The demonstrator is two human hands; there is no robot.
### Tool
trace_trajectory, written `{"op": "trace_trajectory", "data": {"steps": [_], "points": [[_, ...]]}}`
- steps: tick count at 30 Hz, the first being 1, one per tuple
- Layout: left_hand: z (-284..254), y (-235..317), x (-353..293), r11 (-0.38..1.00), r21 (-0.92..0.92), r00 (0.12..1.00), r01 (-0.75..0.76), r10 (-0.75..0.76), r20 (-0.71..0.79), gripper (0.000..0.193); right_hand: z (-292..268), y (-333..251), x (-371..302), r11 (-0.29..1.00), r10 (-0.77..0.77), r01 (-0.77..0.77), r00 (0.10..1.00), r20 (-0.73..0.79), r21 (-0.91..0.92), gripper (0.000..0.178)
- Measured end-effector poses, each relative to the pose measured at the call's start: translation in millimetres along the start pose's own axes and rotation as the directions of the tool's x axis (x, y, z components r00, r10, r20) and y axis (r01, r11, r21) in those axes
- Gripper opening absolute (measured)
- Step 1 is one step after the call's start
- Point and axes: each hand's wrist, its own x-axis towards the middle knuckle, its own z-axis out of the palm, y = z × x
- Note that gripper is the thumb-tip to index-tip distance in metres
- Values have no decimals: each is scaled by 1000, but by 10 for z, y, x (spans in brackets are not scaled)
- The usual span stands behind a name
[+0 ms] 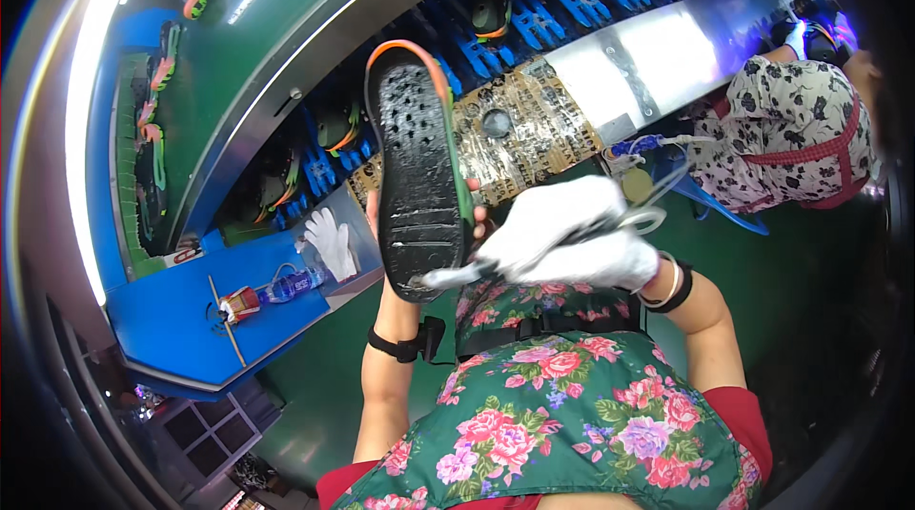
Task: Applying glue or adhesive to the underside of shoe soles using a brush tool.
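My bare left hand (478,213) holds a shoe sole (416,186) upright, heel end toward me, with fingertips showing along its right edge. The sole's upturned face is black, with small holes near the toe, and its rim runs from orange to green. In my white-gloved right hand (567,229) is a brush (454,275) with a pale head, which touches the sole at the heel. Wet-looking shine covers parts of the black surface. A thin clear hose (658,200) loops out behind the gloved hand. The glove hides the brush's handle.
Ahead runs a conveyor with blue racks (581,5) carrying shoes, edged by a taped ledge (524,129). A blue table (172,319) at left bears a white glove (330,243) and a bottle (291,286). A co-worker (791,129) sits at right.
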Motion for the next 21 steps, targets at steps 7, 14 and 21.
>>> {"op": "trace_trajectory", "data": {"steps": [7,14,21], "points": [[248,218,-387,969,23,953,-246,237,189,87,-298,217,-322,828,106,137,914,-391,544,13],[347,259,-562,971,-114,895,-209,237,379,82,-396,641,-635,790,392,3,766,-509,613,21],[482,304,-714,966,-100,854,-239,258,452,97,-448,853,-576,779,414,-46,787,-458,626,22]]}}
